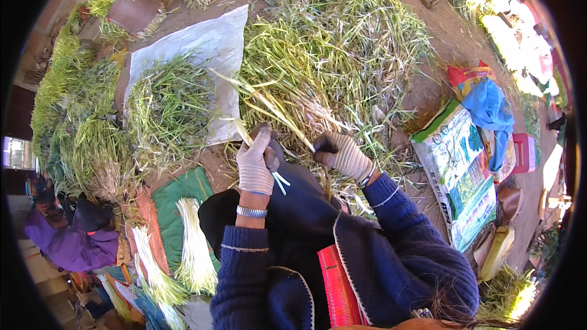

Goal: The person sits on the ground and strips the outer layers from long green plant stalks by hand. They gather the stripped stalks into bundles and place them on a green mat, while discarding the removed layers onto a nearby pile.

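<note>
My left hand (257, 162), in a knitted work glove with dark fingertips, is closed on a few pale stalks (243, 132) whose white ends stick out below the fingers. My right hand (343, 155), gloved the same way, pinches the white lower end of a long leafy stalk (277, 112) that slants up and to the left. Both hands are above my dark-clad lap. Just beyond them lies a large heap of green and dry plant leaves (321, 55). To the left, a smaller leafy pile (172, 96) rests partly on a white sheet (197, 32).
Bundles of white stalks (189, 243) lie on a green cloth (176, 192) at the lower left. Near them is a person in purple (73, 243). A printed sack (458, 169), a blue cloth (488, 103) and a pink plastic item (524, 153) are at the right.
</note>
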The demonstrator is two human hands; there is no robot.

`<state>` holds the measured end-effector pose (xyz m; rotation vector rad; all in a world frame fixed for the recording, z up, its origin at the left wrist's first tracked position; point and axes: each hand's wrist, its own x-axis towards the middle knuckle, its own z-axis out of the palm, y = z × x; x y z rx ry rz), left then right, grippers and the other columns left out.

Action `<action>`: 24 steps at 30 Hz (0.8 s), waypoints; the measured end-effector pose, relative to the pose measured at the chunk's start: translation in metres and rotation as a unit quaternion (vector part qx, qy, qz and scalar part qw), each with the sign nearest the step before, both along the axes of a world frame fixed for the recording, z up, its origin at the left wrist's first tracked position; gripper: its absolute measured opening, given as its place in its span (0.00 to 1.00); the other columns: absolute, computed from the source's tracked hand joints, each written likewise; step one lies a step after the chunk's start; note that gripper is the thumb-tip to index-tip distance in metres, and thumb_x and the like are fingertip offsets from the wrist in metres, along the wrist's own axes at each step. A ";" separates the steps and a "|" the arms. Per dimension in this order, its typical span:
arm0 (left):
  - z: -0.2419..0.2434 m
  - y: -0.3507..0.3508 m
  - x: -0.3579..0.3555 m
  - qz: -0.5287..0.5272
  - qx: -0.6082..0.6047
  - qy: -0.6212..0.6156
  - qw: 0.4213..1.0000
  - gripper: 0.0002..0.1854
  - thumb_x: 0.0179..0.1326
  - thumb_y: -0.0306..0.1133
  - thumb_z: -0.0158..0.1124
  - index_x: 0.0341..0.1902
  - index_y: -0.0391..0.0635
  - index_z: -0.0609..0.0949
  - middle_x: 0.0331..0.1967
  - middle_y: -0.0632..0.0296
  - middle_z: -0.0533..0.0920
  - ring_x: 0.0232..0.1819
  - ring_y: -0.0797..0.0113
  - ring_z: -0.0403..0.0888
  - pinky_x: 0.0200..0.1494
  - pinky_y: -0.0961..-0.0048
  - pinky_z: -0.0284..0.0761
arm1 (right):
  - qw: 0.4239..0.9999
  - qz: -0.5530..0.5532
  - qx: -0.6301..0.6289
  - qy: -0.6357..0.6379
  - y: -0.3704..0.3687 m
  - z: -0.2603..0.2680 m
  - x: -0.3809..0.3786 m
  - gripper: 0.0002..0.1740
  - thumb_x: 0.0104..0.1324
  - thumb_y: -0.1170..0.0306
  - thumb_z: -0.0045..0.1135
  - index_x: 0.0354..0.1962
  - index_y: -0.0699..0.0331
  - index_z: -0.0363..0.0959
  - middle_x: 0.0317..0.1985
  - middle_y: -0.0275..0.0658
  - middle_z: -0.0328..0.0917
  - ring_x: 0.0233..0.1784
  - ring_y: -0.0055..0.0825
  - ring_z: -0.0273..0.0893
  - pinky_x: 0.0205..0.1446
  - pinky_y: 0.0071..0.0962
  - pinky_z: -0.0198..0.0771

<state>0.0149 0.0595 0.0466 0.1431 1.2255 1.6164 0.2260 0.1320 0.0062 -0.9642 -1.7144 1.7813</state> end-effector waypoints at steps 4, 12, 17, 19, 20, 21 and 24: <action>0.003 0.004 0.004 0.007 -0.002 0.004 1.000 0.12 0.62 0.31 0.74 0.29 0.53 0.76 0.10 0.73 0.66 0.08 0.78 0.59 0.13 0.78 0.50 | 0.987 0.082 0.075 -0.114 -0.003 0.009 -0.007 0.14 0.60 0.74 0.69 0.44 0.64 0.78 0.33 0.34 0.83 0.37 0.20 0.80 0.44 0.26 0.77; 0.003 -0.001 0.005 0.018 -0.009 0.011 1.000 0.11 0.61 0.27 0.74 0.28 0.51 0.78 0.12 0.73 0.69 0.09 0.79 0.60 0.13 0.78 0.50 | 0.988 0.028 0.123 -0.093 -0.002 0.036 -0.049 0.19 0.60 0.66 0.72 0.48 0.64 0.80 0.37 0.44 0.86 0.38 0.31 0.84 0.46 0.31 0.79; 0.007 -0.006 0.000 0.045 -0.016 0.019 0.999 0.09 0.62 0.28 0.73 0.30 0.49 0.80 0.14 0.72 0.71 0.10 0.79 0.62 0.14 0.78 0.52 | 0.996 -0.036 -0.071 0.035 -0.007 0.025 -0.071 0.13 0.63 0.72 0.69 0.44 0.68 0.81 0.34 0.35 0.85 0.37 0.18 0.79 0.44 0.23 0.77; 0.006 -0.008 0.001 0.047 -0.001 0.019 0.999 0.07 0.62 0.28 0.73 0.32 0.48 0.81 0.14 0.72 0.72 0.10 0.79 0.62 0.14 0.78 0.52 | 0.981 -0.079 -0.157 0.088 -0.012 0.016 -0.067 0.12 0.64 0.73 0.68 0.43 0.70 0.81 0.34 0.34 0.85 0.37 0.18 0.79 0.44 0.22 0.77; 0.005 -0.007 0.003 0.050 -0.001 0.021 0.999 0.07 0.62 0.28 0.73 0.32 0.47 0.81 0.14 0.72 0.72 0.10 0.80 0.62 0.13 0.78 0.52 | 0.971 -0.106 -0.170 0.130 -0.017 0.012 -0.068 0.10 0.65 0.75 0.65 0.43 0.72 0.80 0.34 0.33 0.84 0.37 0.17 0.78 0.44 0.21 0.76; 0.004 -0.007 0.005 0.052 0.001 0.023 0.998 0.07 0.62 0.28 0.73 0.32 0.47 0.81 0.14 0.72 0.71 0.10 0.80 0.62 0.13 0.78 0.52 | 0.973 -0.118 -0.151 0.129 -0.021 0.007 -0.066 0.10 0.66 0.75 0.64 0.43 0.71 0.80 0.34 0.33 0.84 0.37 0.17 0.78 0.43 0.21 0.76; 0.000 -0.006 0.006 0.080 0.012 0.022 0.997 0.07 0.62 0.28 0.73 0.32 0.48 0.81 0.14 0.73 0.70 0.10 0.81 0.60 0.14 0.79 0.51 | 0.980 -0.143 -0.093 0.099 -0.028 -0.013 -0.049 0.08 0.69 0.74 0.61 0.43 0.71 0.78 0.34 0.33 0.83 0.35 0.16 0.76 0.42 0.20 0.75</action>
